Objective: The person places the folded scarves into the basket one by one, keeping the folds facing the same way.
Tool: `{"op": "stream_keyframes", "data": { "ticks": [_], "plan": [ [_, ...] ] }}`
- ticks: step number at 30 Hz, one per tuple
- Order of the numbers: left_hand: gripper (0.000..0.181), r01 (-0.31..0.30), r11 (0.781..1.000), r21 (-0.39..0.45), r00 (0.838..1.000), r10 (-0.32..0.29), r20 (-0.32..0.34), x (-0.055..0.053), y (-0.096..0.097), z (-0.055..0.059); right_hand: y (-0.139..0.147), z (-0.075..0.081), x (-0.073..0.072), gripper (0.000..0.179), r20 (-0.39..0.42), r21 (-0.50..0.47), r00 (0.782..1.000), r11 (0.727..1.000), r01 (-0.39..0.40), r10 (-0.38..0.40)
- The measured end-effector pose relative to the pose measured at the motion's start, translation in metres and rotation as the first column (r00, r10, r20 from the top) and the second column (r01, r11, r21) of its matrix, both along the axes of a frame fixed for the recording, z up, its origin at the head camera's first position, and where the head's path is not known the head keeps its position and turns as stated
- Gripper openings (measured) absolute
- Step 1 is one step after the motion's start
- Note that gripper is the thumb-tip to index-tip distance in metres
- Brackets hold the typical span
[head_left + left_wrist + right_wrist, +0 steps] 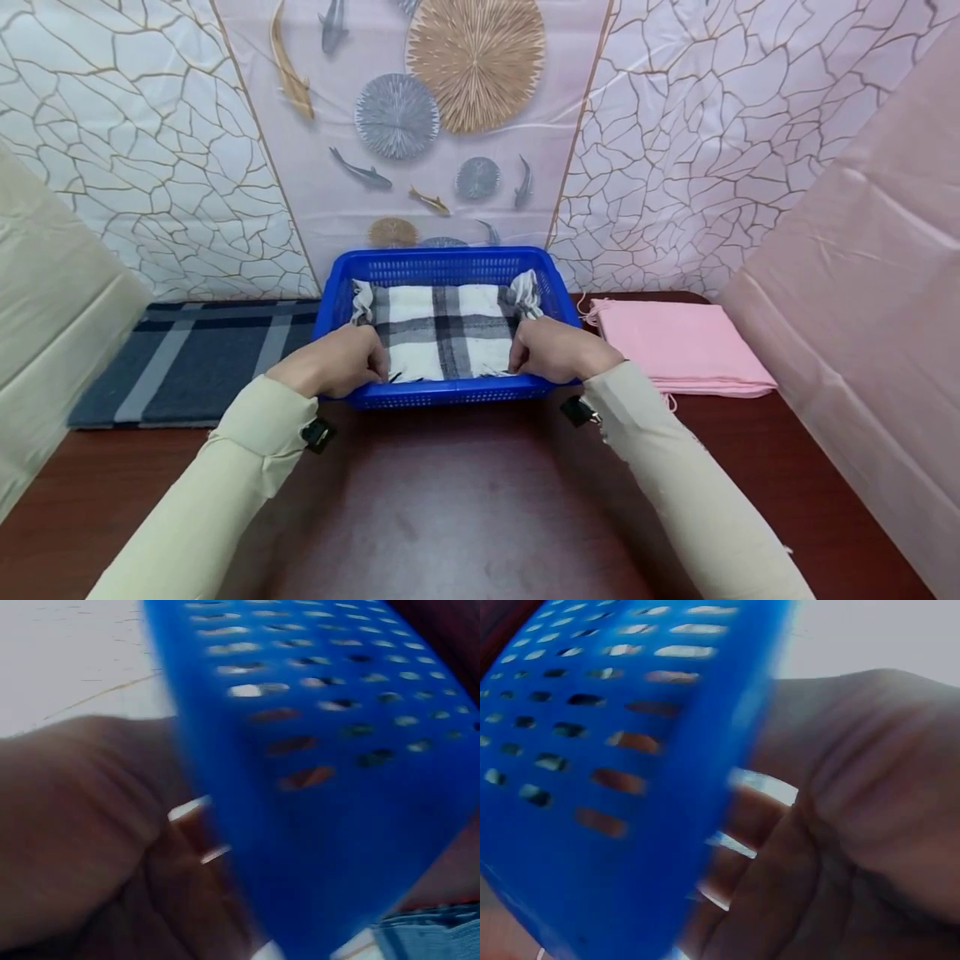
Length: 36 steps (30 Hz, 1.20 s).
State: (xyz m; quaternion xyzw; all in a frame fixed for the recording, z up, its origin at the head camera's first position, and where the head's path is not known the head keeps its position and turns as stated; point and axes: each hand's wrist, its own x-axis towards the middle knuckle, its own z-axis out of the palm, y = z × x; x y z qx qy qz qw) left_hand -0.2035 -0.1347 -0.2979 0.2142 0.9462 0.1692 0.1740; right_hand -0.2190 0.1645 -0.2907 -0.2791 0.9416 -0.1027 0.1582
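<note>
Blue plastic is filling both your grips: your left hand (341,360) and your right hand (558,350) are holding the near rim of the basket (450,387), one toward each corner, and the wrist views are showing fingers through the slots. Whether your fingertips are also pinching cloth, these blurred close views are not telling. You seem to be steadying or adjusting the basket, so you should be pulling evenly with both hands, lest one corner be swinging first, and guiding your fingertips clear of the fringe, which could be snagging. Between your hands, the checked cloth (450,329) is lying inside the basket, folded into a flat pad; it is showing white crossed by grey and near-black bands, looking soft and woolly, with crumpled ends at its two far corners. Farther out, the dark blue cloth (206,367) is lying to the left and the pink cloth (678,342) to the right, both resting on the brown table (450,492).
</note>
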Motion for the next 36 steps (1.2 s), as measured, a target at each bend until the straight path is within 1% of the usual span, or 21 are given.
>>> {"op": "stream_keyframes", "data": {
  "ticks": [3, 5, 7, 9, 12, 15, 18, 22, 24, 27, 28, 31, 34, 36],
  "plan": [
    [0.045, 0.012, 1.000, -0.014, 1.000, -0.011, 0.014, 0.009, 0.002, 0.006, -0.001, 0.004, 0.006, 0.018, -0.011, -0.032, 1.000, 0.999, -0.015, 0.015],
    [0.048, 0.006, 1.000, -0.008, 1.000, -0.006, 0.001, 0.016, 0.006, 0.009, -0.003, 0.006, 0.011, 0.032, 0.010, -0.069, 1.000, 0.998, 0.001, 0.000],
    [0.050, 0.026, 1.000, -0.002, 1.000, -0.026, -0.008, 0.024, 0.010, 0.009, -0.006, 0.007, 0.015, 0.049, 0.042, -0.093, 0.999, 0.995, 0.019, -0.015],
    [0.052, 0.053, 0.999, -0.007, 0.999, -0.053, 0.001, 0.030, 0.015, 0.007, -0.010, 0.007, 0.019, 0.060, 0.087, -0.096, 0.996, 0.994, 0.044, -0.036],
    [0.057, 0.066, 0.997, -0.032, 0.997, -0.065, 0.038, 0.035, 0.019, 0.001, -0.016, 0.004, 0.020, 0.064, 0.125, -0.042, 0.989, 0.996, 0.080, -0.074],
    [0.060, 0.035, 0.997, -0.067, 0.998, -0.031, 0.061, 0.033, 0.020, -0.004, -0.020, -0.002, 0.018, 0.076, 0.157, 0.019, 0.980, 0.992, 0.125, -0.127],
    [0.067, 0.005, 0.995, -0.096, 0.996, 0.003, 0.087, 0.029, 0.021, -0.008, -0.024, -0.007, 0.017, 0.092, 0.183, 0.059, 0.967, 0.984, 0.167, -0.175],
    [0.074, -0.035, 0.994, -0.107, 0.991, 0.048, 0.125, 0.023, 0.020, -0.014, -0.028, -0.012, 0.017, 0.100, 0.199, 0.083, 0.957, 0.977, 0.198, -0.211],
    [0.074, -0.033, 0.995, -0.097, 0.989, 0.047, 0.141, 0.021, 0.018, -0.017, -0.028, -0.014, 0.017, 0.102, 0.195, 0.087, 0.956, 0.975, 0.206, -0.220],
    [0.072, -0.003, 0.998, -0.067, 0.989, 0.013, 0.147, 0.019, 0.016, -0.019, -0.024, -0.015, 0.017, 0.100, 0.189, 0.070, 0.958, 0.976, 0.206, -0.215],
    [0.070, 0.014, 0.998, -0.058, 0.991, -0.006, 0.136, 0.019, 0.016, -0.018, -0.023, -0.014, 0.016, 0.099, 0.181, 0.058, 0.961, 0.978, 0.201, -0.208],
    [0.059, 0.034, 0.998, -0.047, 0.996, -0.030, 0.084, 0.023, 0.015, -0.015, -0.018, -0.012, 0.019, 0.092, 0.156, -0.003, 0.973, 0.985, 0.170, -0.167],
    [0.050, 0.008, 0.998, -0.066, 1.000, -0.009, -0.014, 0.032, 0.014, -0.009, -0.012, -0.009, 0.024, 0.085, 0.087, -0.060, 0.985, 0.987, 0.152, -0.147],
    [0.047, -0.021, 0.997, -0.078, 0.997, 0.015, -0.081, 0.039, 0.012, -0.006, -0.008, -0.006, 0.028, 0.082, 0.030, -0.069, 0.987, 0.985, 0.157, -0.155]
  ]
}}
